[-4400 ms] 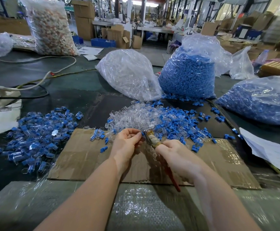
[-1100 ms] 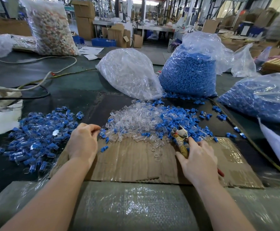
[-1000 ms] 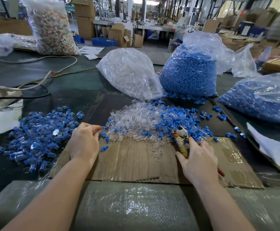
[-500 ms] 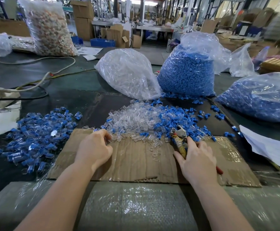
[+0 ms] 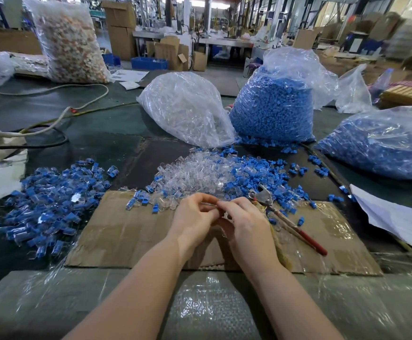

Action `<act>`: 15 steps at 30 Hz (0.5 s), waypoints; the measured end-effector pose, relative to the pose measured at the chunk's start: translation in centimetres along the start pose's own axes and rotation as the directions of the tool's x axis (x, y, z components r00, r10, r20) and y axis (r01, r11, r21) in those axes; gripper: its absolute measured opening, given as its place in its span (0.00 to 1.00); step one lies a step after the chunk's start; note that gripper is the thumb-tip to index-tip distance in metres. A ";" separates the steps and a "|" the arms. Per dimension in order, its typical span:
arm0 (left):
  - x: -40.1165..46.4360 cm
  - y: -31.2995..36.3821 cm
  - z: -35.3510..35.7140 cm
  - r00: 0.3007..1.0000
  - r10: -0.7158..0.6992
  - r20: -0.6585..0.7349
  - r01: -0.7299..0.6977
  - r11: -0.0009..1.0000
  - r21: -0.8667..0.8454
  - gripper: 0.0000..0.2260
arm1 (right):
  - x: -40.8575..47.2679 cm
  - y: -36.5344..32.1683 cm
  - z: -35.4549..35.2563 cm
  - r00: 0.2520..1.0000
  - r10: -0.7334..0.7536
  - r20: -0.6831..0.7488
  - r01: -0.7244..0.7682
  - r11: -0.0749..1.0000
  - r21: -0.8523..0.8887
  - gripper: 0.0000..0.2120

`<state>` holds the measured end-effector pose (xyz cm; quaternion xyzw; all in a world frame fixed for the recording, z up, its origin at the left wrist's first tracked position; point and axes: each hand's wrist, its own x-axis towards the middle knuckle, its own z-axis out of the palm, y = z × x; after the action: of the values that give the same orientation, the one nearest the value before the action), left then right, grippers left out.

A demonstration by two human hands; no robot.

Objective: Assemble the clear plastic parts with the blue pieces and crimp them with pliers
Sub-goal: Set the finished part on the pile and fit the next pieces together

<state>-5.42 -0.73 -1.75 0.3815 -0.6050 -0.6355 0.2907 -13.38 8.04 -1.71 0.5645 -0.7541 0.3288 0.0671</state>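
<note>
My left hand (image 5: 195,214) and my right hand (image 5: 244,222) meet over the cardboard sheet (image 5: 126,231), fingertips pinched together on a small clear plastic part (image 5: 221,212) between them; the part is mostly hidden by the fingers. Just beyond lies a loose heap of clear parts (image 5: 195,173) mixed with blue pieces (image 5: 256,175). The red-handled pliers (image 5: 281,217) lie on the cardboard to the right of my right hand, untouched. A pile of assembled blue-and-clear parts (image 5: 50,200) sits at the left.
A bag of clear parts (image 5: 187,106) and two bags of blue pieces (image 5: 273,106) (image 5: 381,143) stand behind the heap. White paper (image 5: 391,217) lies at the right edge. Cables (image 5: 52,119) and a bag of mixed parts (image 5: 70,40) are at the far left.
My right hand let go of the pliers, which now lie on the cardboard. My left hand came in from the left pile, and both hands now pinch a small part at the centre.
</note>
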 end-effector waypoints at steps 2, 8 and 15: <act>0.0 0.0 0.1 0.998 -0.048 0.044 0.055 0.983 -0.178 0.07 | 0.2 0.4 -0.1 1.000 0.030 0.008 -0.030 0.999 0.017 0.08; 0.0 -0.2 -0.1 0.993 0.026 0.112 -0.040 0.992 0.121 0.17 | 0.7 1.3 0.1 0.991 0.132 -0.020 -0.131 0.990 0.045 0.05; -0.2 -0.6 0.2 0.932 0.268 0.243 -0.362 0.701 0.615 0.08 | 1.0 1.4 0.1 0.981 0.179 -0.079 -0.173 0.982 0.081 0.01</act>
<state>-5.41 -0.43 -2.28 0.3051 -0.8618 -0.3508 0.2029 -14.93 7.43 -1.87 0.4830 -0.7850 0.3849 0.0492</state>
